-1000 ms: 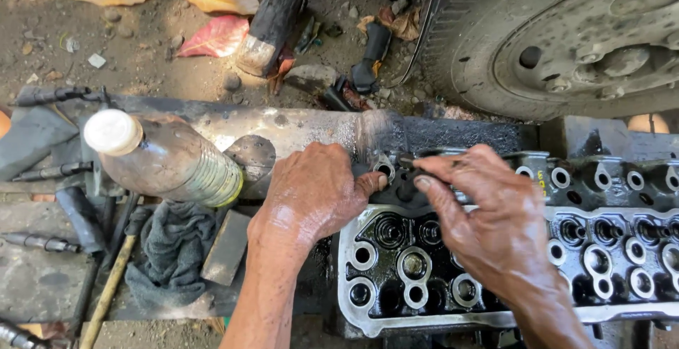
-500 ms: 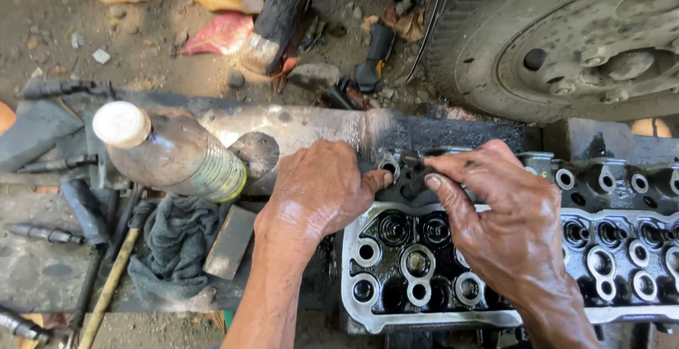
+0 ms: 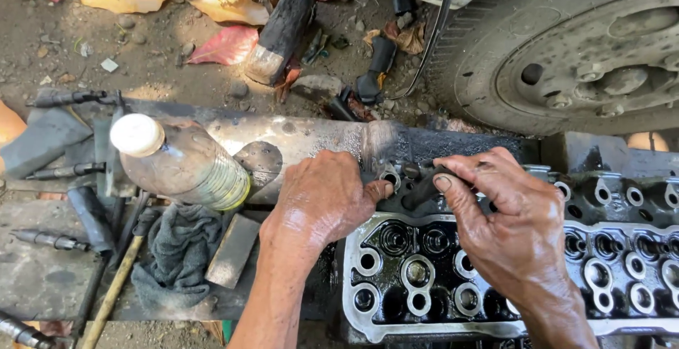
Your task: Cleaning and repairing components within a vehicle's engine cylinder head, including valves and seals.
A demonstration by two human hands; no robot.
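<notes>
Plainly, scene: a person works with two bare hands over an oily cylinder head (image 3: 509,285) that lies on a dirty work surface, seen from above
Left hand: the left hand (image 3: 322,200) rests at the near left corner of the cylinder head, fingers curled down and close together, thumb pressed against a small round metal part (image 3: 388,177) at the head's upper edge
Right hand: the right hand (image 3: 513,225) lies across the top of the cylinder head, thumb and forefinger pinched narrow on a short dark tool (image 3: 423,190) that angles down toward the round part
Cylinder head: wet black with oil, its rows of round bores and valve seats run from the middle to the right edge of the view, under and between both hands
Bottle: a clear plastic bottle (image 3: 180,161) with a white cap lies on its side left of the left hand, apart from it
Rag: a grey rag (image 3: 177,257) is bunched below the bottle, just beside a flat metal block (image 3: 232,250)
Loose tools: dark rods and a wooden-handled tool (image 3: 113,289) lie at the far left
Beyond: a vehicle tyre (image 3: 566,52) stands at upper right, with dry leaves (image 3: 230,45) on the dirt behind
</notes>
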